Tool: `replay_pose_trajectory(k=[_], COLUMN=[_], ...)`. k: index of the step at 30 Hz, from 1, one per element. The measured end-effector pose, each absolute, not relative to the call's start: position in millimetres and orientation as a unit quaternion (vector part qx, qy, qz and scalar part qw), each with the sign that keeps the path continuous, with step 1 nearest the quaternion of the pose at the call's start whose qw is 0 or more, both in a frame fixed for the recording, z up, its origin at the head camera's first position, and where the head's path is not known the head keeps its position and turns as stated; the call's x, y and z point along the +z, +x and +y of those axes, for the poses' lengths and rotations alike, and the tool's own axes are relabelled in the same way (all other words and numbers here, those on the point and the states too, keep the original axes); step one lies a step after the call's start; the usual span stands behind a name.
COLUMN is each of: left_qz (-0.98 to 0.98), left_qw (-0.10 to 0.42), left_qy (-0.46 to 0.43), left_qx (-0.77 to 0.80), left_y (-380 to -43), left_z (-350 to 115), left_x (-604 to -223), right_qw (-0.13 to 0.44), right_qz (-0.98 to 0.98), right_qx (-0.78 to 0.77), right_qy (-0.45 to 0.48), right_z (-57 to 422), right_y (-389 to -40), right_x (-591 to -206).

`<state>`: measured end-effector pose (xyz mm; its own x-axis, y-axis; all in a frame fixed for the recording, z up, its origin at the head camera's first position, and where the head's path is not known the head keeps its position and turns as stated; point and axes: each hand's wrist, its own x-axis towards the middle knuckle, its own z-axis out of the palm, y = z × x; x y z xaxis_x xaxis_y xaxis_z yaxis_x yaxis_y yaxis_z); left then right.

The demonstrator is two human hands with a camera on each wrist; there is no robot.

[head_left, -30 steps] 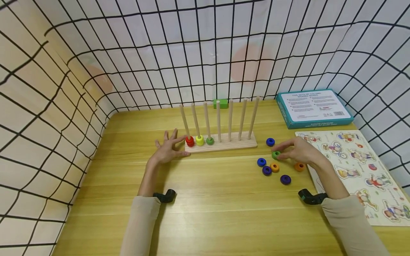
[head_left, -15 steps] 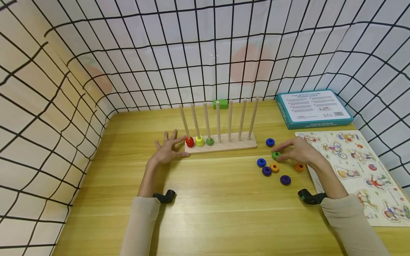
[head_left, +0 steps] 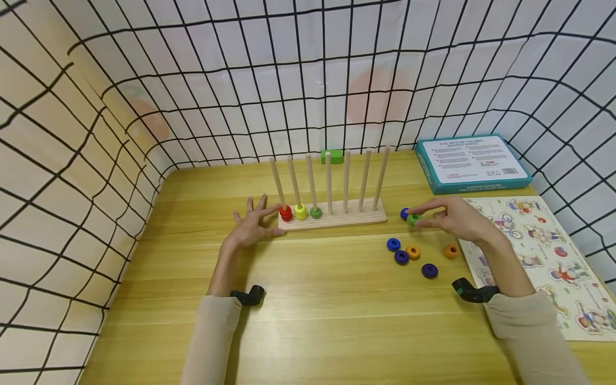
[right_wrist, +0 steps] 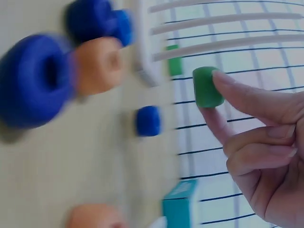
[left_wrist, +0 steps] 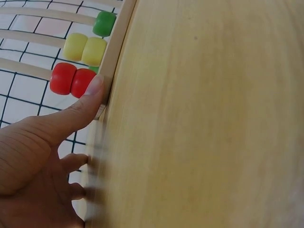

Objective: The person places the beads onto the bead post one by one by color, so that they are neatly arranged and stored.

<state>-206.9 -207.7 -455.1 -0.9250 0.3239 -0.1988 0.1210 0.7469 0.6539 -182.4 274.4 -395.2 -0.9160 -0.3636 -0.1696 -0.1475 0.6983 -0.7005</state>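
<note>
At the left end of a wooden peg stand (head_left: 332, 218), my left hand (head_left: 247, 227) holds the base between thumb and forefinger, its other fingers spread. In the left wrist view the thumb (left_wrist: 78, 111) lies against the base beside two red beads (left_wrist: 63, 79). Two yellow beads (left_wrist: 84, 49) and one green bead (left_wrist: 104, 23) sit on neighbouring pegs; the other pegs are bare. My right hand (head_left: 457, 216) pinches a loose green bead (right_wrist: 207, 87) between thumb and forefinger, lifted off the table. In the head view it partly covers a blue bead (head_left: 405, 214).
Loose beads lie right of the stand: blue (head_left: 393, 244), purple (head_left: 401, 257), purple (head_left: 430, 270), orange (head_left: 413, 252) and orange (head_left: 451, 251). A picture puzzle board (head_left: 568, 267) and a teal box (head_left: 474, 163) lie farther right. A green block (head_left: 331, 156) stands behind; black wire mesh (head_left: 322, 80) encloses the table.
My right hand has raised the green bead off the table and shifted it slightly away from me, towards the blue bead at the back. The left hand and the stand stay put.
</note>
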Motion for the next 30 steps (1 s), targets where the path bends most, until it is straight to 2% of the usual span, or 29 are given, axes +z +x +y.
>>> replay_pose_trajectory(k=[16,25,30], left_qz=[0.924,0.924,0.922], left_qw=[0.148,0.148,0.149], left_qy=[0.124,0.125,0.126], left_qx=[0.330,0.330,0.334], left_y=[-206.9,-208.2,-207.9], left_z=[-208.5,-208.9,-208.2], left_x=[-453.4,-455.9,-455.6], right_qw=[0.050,0.003,-0.002], right_qz=[0.898,0.888,0.877], right_qx=[-0.414,-0.414,-0.421], right_qy=[-0.140,-0.201,-0.233], right_z=[252.8,193.0,150.8], right_y=[-177.1,-188.1,-200.1], right_x=[-318.0,-269.7,-259.9])
